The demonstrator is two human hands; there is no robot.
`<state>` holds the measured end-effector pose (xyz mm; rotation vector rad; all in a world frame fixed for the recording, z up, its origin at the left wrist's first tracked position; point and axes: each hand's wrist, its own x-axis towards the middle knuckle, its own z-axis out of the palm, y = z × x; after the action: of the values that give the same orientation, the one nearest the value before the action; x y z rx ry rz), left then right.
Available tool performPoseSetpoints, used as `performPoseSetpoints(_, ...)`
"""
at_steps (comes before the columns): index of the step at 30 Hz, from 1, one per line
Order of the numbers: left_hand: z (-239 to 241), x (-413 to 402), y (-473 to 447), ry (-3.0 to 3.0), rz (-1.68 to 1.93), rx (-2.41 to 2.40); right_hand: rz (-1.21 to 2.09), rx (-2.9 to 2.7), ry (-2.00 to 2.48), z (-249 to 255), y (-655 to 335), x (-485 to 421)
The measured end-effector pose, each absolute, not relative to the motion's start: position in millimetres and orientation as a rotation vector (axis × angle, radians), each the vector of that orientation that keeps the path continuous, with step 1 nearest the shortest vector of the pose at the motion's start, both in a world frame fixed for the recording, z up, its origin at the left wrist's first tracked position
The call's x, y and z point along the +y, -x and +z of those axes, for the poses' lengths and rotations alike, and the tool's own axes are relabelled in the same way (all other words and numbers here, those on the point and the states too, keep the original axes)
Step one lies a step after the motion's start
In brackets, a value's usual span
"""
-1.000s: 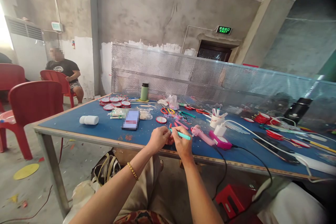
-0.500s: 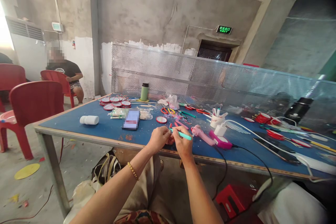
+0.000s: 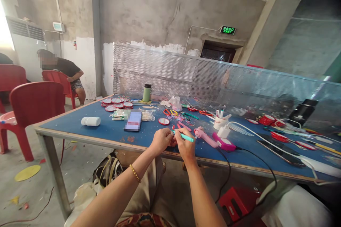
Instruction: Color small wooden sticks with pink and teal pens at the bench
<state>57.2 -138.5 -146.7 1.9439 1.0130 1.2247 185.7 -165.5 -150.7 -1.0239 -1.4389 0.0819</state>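
My right hand (image 3: pixel 185 148) is closed around a turquoise pen (image 3: pixel 188 137), held slantwise over the table's front edge. Close against it, my left hand (image 3: pixel 161 141) is closed in a pinch, and whatever its fingers grip is hidden. A small red tip (image 3: pixel 173 127) shows just beyond the fingertips; I cannot tell what it belongs to. Past my hands lie a round red-rimmed white disc (image 3: pixel 163 121) and a pink stick (image 3: pixel 183 126). To the right rests a pink handheld tool (image 3: pixel 206 137) near a magenta device (image 3: pixel 223 142) with a black cable.
On the blue table (image 3: pixel 106 133) are a phone (image 3: pixel 133 120), a white bottle (image 3: pixel 91 121), a green flask (image 3: pixel 146 93), scissors (image 3: pixel 170 112) and a cup of pens (image 3: pixel 221 122). Stacked discs (image 3: pixel 116 105) lie at the back left. A person (image 3: pixel 66 72) sits beyond a red chair (image 3: pixel 37 103).
The seated person in the background has leaned over to the left. Both my hands and the pen stay in almost the same place.
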Motion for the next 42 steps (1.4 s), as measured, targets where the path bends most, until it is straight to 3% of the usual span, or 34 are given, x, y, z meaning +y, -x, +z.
performPoseSetpoints(42,-146.1,-140.0,-57.9,-1.894,1.232,0.960,0.078,-1.411,1.026,-149.3,-184.2,-167.2)
